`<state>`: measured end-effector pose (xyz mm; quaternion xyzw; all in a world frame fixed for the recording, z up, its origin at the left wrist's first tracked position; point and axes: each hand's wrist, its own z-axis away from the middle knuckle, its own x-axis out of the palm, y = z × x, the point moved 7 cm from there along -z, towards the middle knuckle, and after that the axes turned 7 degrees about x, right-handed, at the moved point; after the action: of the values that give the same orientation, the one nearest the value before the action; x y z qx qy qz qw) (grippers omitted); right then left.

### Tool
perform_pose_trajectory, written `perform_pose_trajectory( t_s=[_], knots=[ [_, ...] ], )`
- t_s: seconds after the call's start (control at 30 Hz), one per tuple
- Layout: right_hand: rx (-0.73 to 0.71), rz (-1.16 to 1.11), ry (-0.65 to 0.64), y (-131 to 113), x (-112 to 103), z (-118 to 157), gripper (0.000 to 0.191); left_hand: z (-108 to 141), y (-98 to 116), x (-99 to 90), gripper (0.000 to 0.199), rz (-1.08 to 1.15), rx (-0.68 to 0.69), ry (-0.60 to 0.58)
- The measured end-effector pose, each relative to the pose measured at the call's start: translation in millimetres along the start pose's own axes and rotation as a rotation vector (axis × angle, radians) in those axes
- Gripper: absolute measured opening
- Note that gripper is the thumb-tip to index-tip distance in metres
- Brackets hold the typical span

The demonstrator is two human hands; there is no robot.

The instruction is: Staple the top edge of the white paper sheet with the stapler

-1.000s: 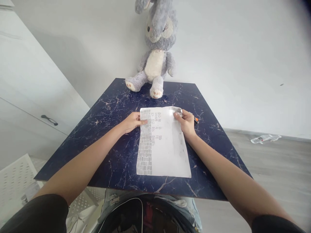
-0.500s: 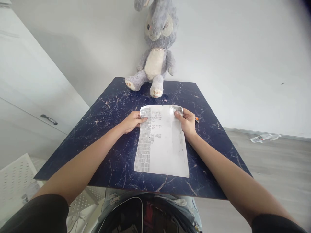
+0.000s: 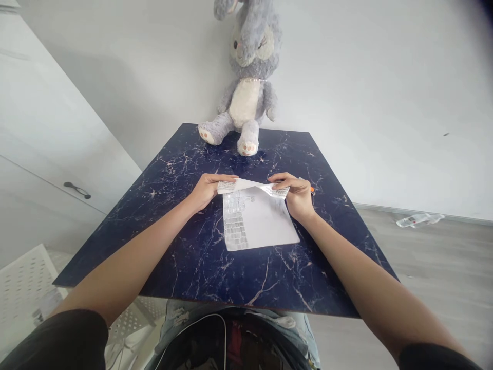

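Note:
A printed sheet of paper [image 3: 265, 223] lies in front of me, its far edge bent over toward me in a narrow flap. Grey blocks of print run down its left side, and much of the rest is blank. My left hand [image 3: 210, 189] grips the flap's left end, fingers along the top. At the other end, my right hand [image 3: 296, 192] pinches the flap between thumb and curled fingers. Just beyond the right hand, a small orange item [image 3: 311, 190] shows in part; I cannot make out what it is.
The paper is on a dark blue marble-patterned table [image 3: 185, 272]. A grey plush rabbit [image 3: 248, 97] sits at its back edge against the wall. On the floor to the right lies a clear plastic bottle [image 3: 419, 220]. A white cabinet [image 3: 46, 128] stands at the left.
The sheet was flat and facing up; now its far edge is folded toward me. Its near edge has moved away from me. Both hands have turned over the top edge.

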<state>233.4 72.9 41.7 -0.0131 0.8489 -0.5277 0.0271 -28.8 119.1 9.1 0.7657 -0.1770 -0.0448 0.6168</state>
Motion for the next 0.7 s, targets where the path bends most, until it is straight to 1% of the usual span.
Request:
perform_pose_trajectory(
  t_s=[0.07, 0.13, 0.2, 0.3, 0.4, 0.47, 0.53, 0.63, 0.7],
  knots=[
    [-0.015, 0.076, -0.073, -2.7, 4.6, 0.7, 0.013, -0.8, 2.7, -2.3, 0.012, -0.008, 0.055, 0.03],
    [-0.02, 0.169, -0.139, -2.5, 9.0, 1.1, 0.017, -1.3, 4.2, -5.8, 0.007, -0.014, 0.096, 0.068],
    [-0.026, 0.233, -0.175, -0.3, 11.3, 1.3, 0.02, -1.4, 5.7, -8.4, 0.007, -0.006, 0.114, 0.088],
    [-0.07, 0.259, -0.176, 2.2, 10.7, 1.4, 0.023, -1.5, 8.6, -8.5, 0.01, 0.054, 0.098, 0.073],
    [-0.112, 0.274, -0.167, 3.7, 9.1, 2.0, 0.029, -0.8, 10.6, -3.7, 0.021, 0.146, 0.045, 0.017],
    [-0.126, 0.283, -0.169, 4.2, 8.7, 2.3, 0.033, 0.0, 11.9, -2.3, 0.024, 0.147, 0.041, 0.011],
    [-0.137, 0.285, -0.172, 3.7, 8.8, 2.7, 0.035, 0.6, 11.6, -3.4, 0.028, 0.087, 0.054, 0.031],
    [-0.156, 0.277, -0.17, 2.2, 9.0, 3.1, 0.039, 0.7, 7.4, -7.0, 0.046, -0.035, 0.067, 0.055],
    [-0.166, 0.27, -0.171, 1.6, 9.5, 3.2, 0.04, -0.1, 4.9, -10.5, 0.047, -0.098, 0.081, 0.067]
  ],
)
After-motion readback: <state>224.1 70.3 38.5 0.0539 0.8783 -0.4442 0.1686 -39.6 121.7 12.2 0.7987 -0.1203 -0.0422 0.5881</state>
